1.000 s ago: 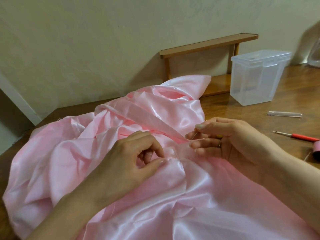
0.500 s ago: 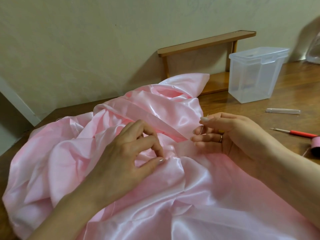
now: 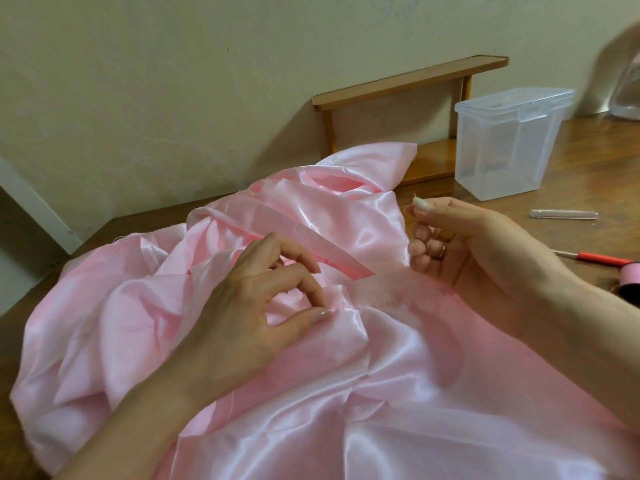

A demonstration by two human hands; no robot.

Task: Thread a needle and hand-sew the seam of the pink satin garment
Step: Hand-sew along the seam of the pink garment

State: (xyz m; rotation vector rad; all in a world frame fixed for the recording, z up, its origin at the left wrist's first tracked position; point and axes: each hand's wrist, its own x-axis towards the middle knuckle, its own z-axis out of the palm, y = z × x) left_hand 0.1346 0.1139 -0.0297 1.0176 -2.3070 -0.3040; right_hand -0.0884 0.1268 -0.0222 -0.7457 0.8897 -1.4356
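Where the garment lies: the pink satin garment (image 3: 346, 393) is heaped in glossy folds over the wooden table (image 3: 588, 161), filling the lower and left parts of the view. A flat folded band runs diagonally across its middle.
Left hand: the left hand (image 3: 263, 306) rests on the cloth. Its thumb and forefinger pinch a small gather of satin at the seam, and the other fingers arch loosely above the fabric.
Right hand: the right hand (image 3: 460, 244) is lifted clear of the cloth, just right of the folds. Thumb and forefinger are pressed tightly together, and the remaining fingers curl toward the palm.
Needle: a thin sliver (image 3: 414, 196) pokes out just above the thumbnail and is probably the needle. The thread is too fine to see.
Step, as judged: a stitch is being drawn through while the left hand anchors the seam.
Risk, puckering: a hard pull would bunch this slippery satin along the stitch line.
Risk, shifting: if the left pinch loosens, the layers could slide and the seam wander.
Risk, thread: slack thread may knot, or slip out of the eye.
Risk, needle: dropped into the folds, it would be hard to find.
Right of the cloth: a clear plastic box (image 3: 509, 143), a clear tube (image 3: 562, 214), a red-handled tool (image 3: 602, 258) and a pink spool (image 3: 630, 273).
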